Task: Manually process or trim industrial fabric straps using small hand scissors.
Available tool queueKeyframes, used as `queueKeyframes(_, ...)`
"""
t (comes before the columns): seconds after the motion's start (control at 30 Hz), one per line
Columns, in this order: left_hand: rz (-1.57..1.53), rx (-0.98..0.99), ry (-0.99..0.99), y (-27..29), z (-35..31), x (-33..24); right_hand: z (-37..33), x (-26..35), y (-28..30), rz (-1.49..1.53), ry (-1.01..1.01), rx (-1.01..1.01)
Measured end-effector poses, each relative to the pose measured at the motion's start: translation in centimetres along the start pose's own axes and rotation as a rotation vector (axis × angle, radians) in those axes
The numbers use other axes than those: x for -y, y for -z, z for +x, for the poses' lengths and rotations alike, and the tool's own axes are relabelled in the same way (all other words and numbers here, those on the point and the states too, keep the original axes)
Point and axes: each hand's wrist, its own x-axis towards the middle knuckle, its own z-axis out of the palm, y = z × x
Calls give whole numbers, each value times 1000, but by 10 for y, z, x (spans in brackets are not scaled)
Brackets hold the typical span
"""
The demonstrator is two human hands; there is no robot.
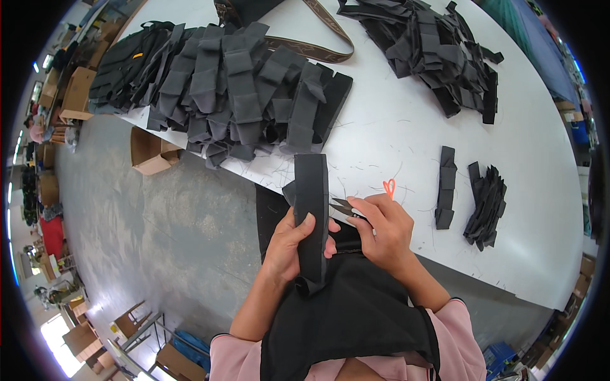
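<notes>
My left hand (pixel 289 244) grips a long black fabric strip (pixel 311 203) upright, thumb across its front and fingers behind. The strip's lower end curls over near my apron. In my right hand (pixel 387 228) is a pair of small dark thread snips (pixel 344 207), held between thumb and fingers. Their blades point left toward the strip's right edge, close to it. An orange loop (pixel 389 187) shows just above the right hand; what it belongs to is partly hidden.
Several dark strips (pixel 235 89) are heaped along the white table's (pixel 394 133) left edge, beside a black bag (pixel 127 73). Another pile (pixel 438 57) lies far right. A single strip (pixel 447 187) and a small bundle (pixel 487 206) lie at right. Loose thread bits are scattered about. A cardboard box (pixel 152 152) stands on the floor.
</notes>
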Motion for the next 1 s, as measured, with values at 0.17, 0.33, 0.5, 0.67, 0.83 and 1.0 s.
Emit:
queueKeyframes(0.17, 8, -24, 13, 0, 0, 0, -1, 0, -1, -72, 53, -84)
queueKeyframes(0.33, -1, 4, 23, 4, 0, 1, 2, -1, -4, -30, 36, -63)
queueKeyframes(0.5, -21, -32, 56, 4, -1, -2, 1, -2, -7, 150, -48, -64)
queueKeyframes(0.67, -64, -32, 85, 5, -1, 0, -1, 2, -6, -30, 34, -56)
queueKeyframes(0.83, -49, -10, 103, 5, 0, 0, 0, -3, -9, 6, 14, -89)
queueKeyframes(1.0, -7, -23, 86, 5, -1, -1, 1, 0, -3, 26, -19, -11)
